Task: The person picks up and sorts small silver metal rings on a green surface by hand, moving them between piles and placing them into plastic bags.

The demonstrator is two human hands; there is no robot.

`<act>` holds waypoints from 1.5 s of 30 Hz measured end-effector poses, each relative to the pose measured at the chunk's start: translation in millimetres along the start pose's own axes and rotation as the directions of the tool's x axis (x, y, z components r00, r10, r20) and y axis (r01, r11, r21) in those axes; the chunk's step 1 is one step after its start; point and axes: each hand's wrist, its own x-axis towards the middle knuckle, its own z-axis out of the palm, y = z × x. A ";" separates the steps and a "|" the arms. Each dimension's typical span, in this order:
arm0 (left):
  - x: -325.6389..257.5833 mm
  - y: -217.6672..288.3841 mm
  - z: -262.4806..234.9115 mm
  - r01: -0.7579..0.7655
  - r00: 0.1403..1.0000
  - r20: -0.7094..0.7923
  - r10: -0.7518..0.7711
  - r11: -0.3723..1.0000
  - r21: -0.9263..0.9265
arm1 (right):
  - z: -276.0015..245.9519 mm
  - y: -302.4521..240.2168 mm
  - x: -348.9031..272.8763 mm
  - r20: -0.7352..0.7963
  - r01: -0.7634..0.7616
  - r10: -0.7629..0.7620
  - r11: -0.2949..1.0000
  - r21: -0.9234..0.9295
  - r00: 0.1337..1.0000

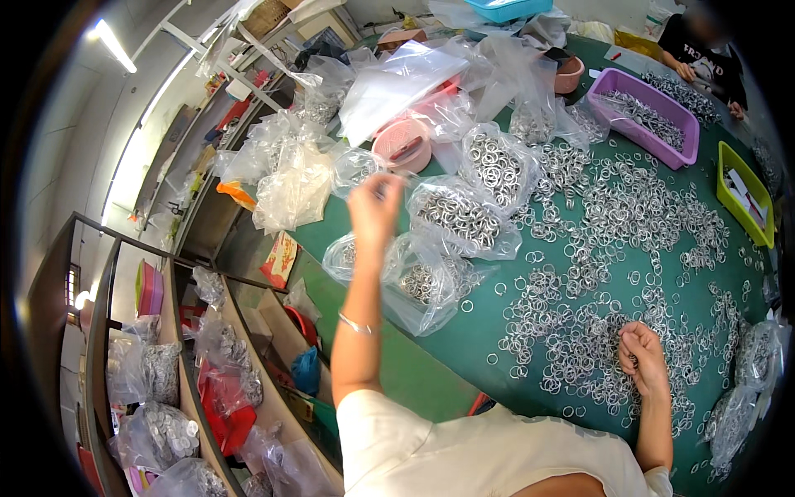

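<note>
My left hand [375, 207] is stretched out over the plastic bags at the table's left side, its fingers curled together. What it holds, if anything, is too small to make out. Close by lie a clear bag [356, 166] with metal pieces and an open bag of silver rings [457, 214]. My right hand [643, 358] is low over the loose silver metal rings [580, 331] spread across the green table [451, 356]. Its fingers are bent and pressed together, and I cannot make out what is between them.
A purple bin [691, 141] of metal pieces and a green basket [745, 211] stand at the right. Behind my left hand is a pink basket [402, 149]. Shelves with bagged parts [161, 373] line the left. A person [704, 62] sits at the far right.
</note>
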 end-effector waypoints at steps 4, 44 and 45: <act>85.6 -115.3 -14.9 0.111 0.977 -0.204 -0.058 0.959 0.260 | 6.0 2.6 0.7 0.014 -0.019 0.019 1.000 -0.011 1.000; -242.8 150.1 170.4 0.847 0.252 0.962 0.103 0.457 -0.270 | -65.7 29.7 -49.1 -0.238 0.170 -0.755 0.419 -0.892 0.611; -240.4 155.1 175.8 0.613 0.414 0.897 0.159 0.680 -0.403 | -60.9 23.8 -44.1 -0.186 0.106 -0.783 0.306 -0.946 0.594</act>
